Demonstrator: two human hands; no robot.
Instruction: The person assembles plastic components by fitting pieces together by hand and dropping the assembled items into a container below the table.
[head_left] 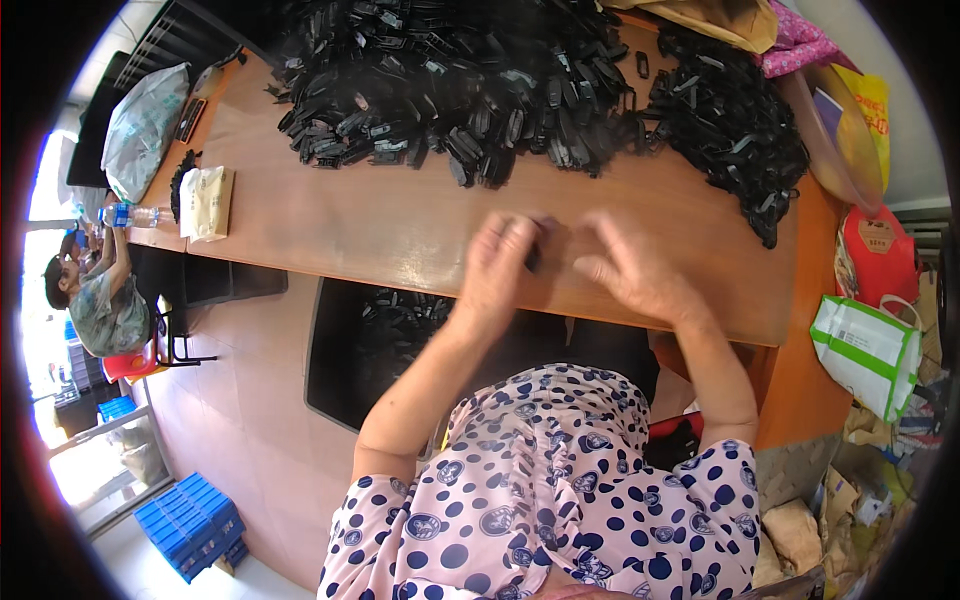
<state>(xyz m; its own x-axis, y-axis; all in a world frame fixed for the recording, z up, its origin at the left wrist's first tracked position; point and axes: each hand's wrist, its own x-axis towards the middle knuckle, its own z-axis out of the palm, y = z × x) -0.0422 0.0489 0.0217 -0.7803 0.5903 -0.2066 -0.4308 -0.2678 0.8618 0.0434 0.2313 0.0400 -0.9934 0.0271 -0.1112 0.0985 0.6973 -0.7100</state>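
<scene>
My left hand (498, 258) is closed over the near part of the brown table (350, 225), its fingers round a small black plastic part (533, 258). The part is blurred and half covered by the fingers, so its exact shape cannot be made out. To the right, my right hand (635, 265) hovers apart from it, smeared by motion, with thumb and fingers spread and nothing visible between them. Beyond both hands lies a big heap of black plastic parts (450, 85). A second pile of black pieces (735, 130) sits at the far right.
A tissue pack (207, 204), a water bottle (135, 216) and a plastic bag (145, 130) stand at the table's left end. Below the front edge is a black bin (345, 345) of parts. Bags, including a white-green one (868, 350), crowd the right. Another person (105, 300) sits far left.
</scene>
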